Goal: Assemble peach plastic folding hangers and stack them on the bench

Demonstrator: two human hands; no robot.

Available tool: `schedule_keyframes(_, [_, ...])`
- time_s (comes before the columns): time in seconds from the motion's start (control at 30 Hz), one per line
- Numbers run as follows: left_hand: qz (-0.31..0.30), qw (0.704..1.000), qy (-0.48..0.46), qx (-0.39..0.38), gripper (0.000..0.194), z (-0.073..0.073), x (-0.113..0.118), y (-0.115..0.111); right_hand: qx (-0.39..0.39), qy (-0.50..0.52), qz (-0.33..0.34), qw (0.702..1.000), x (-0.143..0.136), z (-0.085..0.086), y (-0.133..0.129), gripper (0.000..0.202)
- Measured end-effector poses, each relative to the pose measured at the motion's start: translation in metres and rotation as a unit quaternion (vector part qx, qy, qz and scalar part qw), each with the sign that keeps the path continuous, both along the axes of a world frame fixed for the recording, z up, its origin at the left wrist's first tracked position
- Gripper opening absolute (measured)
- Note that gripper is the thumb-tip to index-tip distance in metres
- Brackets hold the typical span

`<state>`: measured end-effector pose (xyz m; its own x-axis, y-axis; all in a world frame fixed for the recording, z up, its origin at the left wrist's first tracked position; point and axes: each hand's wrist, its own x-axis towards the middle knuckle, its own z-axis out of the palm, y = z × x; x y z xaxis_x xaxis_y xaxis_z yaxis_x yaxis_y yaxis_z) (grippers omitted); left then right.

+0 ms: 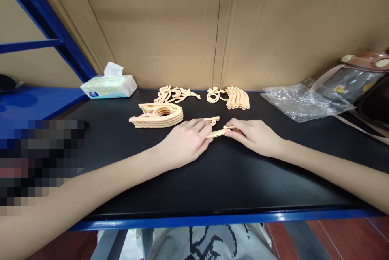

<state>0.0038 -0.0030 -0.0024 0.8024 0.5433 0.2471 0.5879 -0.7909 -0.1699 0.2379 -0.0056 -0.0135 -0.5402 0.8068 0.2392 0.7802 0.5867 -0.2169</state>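
Near the middle of the black tabletop, my left hand (190, 140) is closed on a beige plastic piece (217, 133), covering much of it. Just to the right, my right hand (253, 135) pinches a small beige part (230, 127) between thumb and fingers, at the right end of that piece. Another beige end (214, 119) shows beyond my left fingers. Left of my hands lies a stack of beige curved pieces (158, 120). Behind are loose beige hooks (174, 94), a few ring-shaped pieces (213, 95) and a row of curved beige arms (238, 97).
A tissue pack (109, 86) stands at the back left. On the right are crumpled clear plastic (304, 99), a clear bottle (349, 81) with a strap and a dark bag (375, 99). Cardboard (170, 29) rises behind the black table (212, 187), which has a blue front edge.
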Motion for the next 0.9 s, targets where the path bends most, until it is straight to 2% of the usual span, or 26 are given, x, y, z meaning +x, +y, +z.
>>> schedule_keyframes(0.37, [-0.010,1.000,-0.028,0.001,0.025,-0.0028,-0.0012,0.0010,-0.005,0.006,-0.001,1.000,0.0019,0.0007,-0.0012,0.038])
schedule_keyframes(0.9, [-0.008,0.999,-0.039,0.006,0.023,-0.0006,-0.0005,-0.0028,0.038,0.003,0.013,0.999,0.0030,-0.0013,-0.0007,0.042])
